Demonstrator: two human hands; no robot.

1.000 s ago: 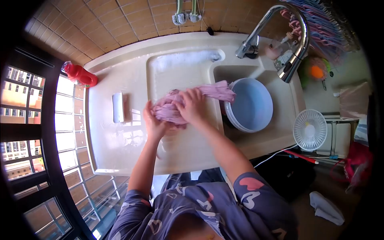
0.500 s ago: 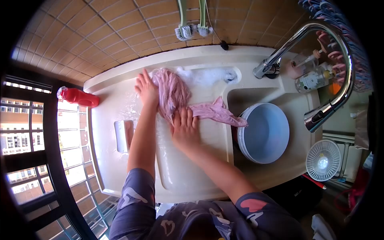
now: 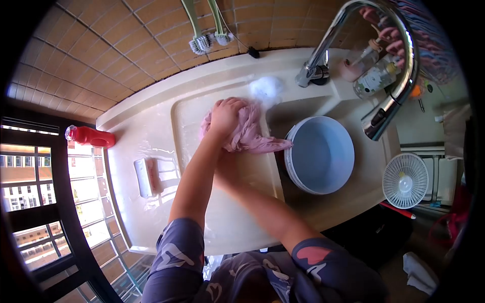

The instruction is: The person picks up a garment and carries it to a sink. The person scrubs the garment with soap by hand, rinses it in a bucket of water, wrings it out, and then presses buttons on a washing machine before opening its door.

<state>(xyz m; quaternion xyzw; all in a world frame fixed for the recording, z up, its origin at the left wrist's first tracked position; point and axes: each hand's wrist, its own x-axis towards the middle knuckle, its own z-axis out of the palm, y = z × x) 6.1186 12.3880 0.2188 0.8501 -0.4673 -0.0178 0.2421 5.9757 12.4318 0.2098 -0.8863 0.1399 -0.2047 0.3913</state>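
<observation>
Left hand (image 3: 226, 118): fingers curled down on pink cloth (image 3: 247, 129), gripping the bunch. Right hand (image 3: 225, 169): mostly behind the left forearm, grip couldn't be told. Cloth lay bunched in the shallow recess of the sink (image 3: 136, 126), toward the back edge, its tail reaching the rim of the bucket (image 3: 323, 154) in the deep basin. Foam (image 3: 265, 88) sat behind the cloth, near the back edge.

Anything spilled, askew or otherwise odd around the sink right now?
Mildly odd: white foam sits beyond the pink cloth, near the faucet, like spilled suds. The cloth's twisted tail also reaches the bucket's edge. Nothing looks damaged.
</observation>
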